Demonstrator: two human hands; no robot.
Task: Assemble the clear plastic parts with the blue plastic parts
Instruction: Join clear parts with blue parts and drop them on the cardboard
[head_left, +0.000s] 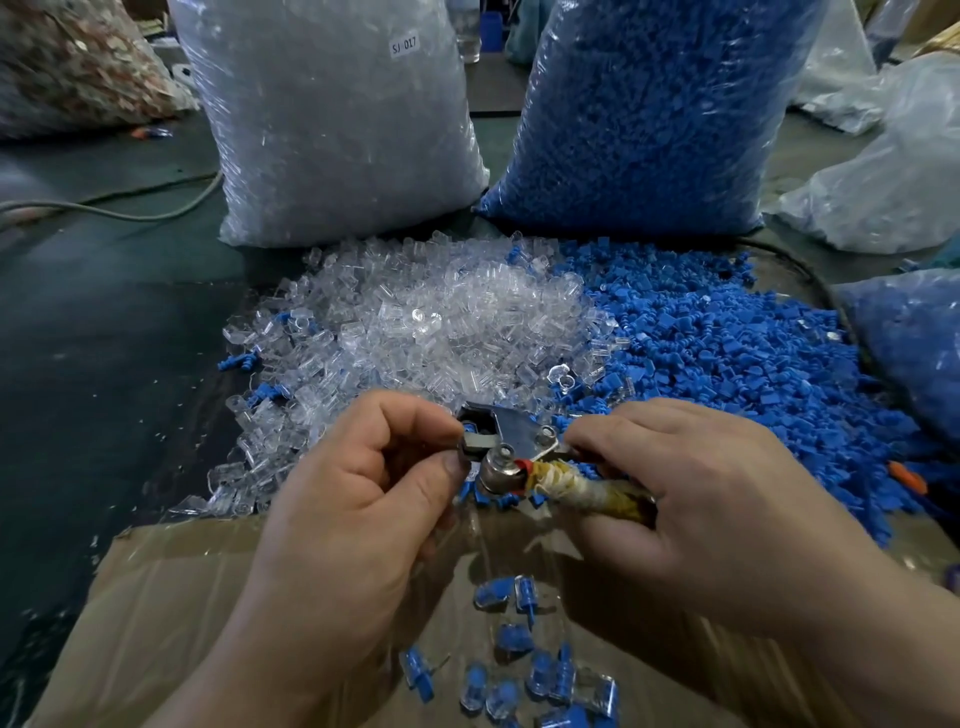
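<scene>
Tool (511, 449) in hands (358, 499); parts pile (441, 322) just beyond

One wide camera rides on the person's head, facing forward and down. It sits close above the left hand (358, 499) and right hand (727, 504), tabletop (104, 338) beyond.

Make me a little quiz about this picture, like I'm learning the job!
1. True or false: the right hand grips the metal tool by its wrapped handle.
2. Which loose pile lies farther left? A) clear parts B) blue parts
3. Fill in: the finished pieces lie on brown ____.
Key: 1 true; 2 A; 3 cardboard.
</scene>
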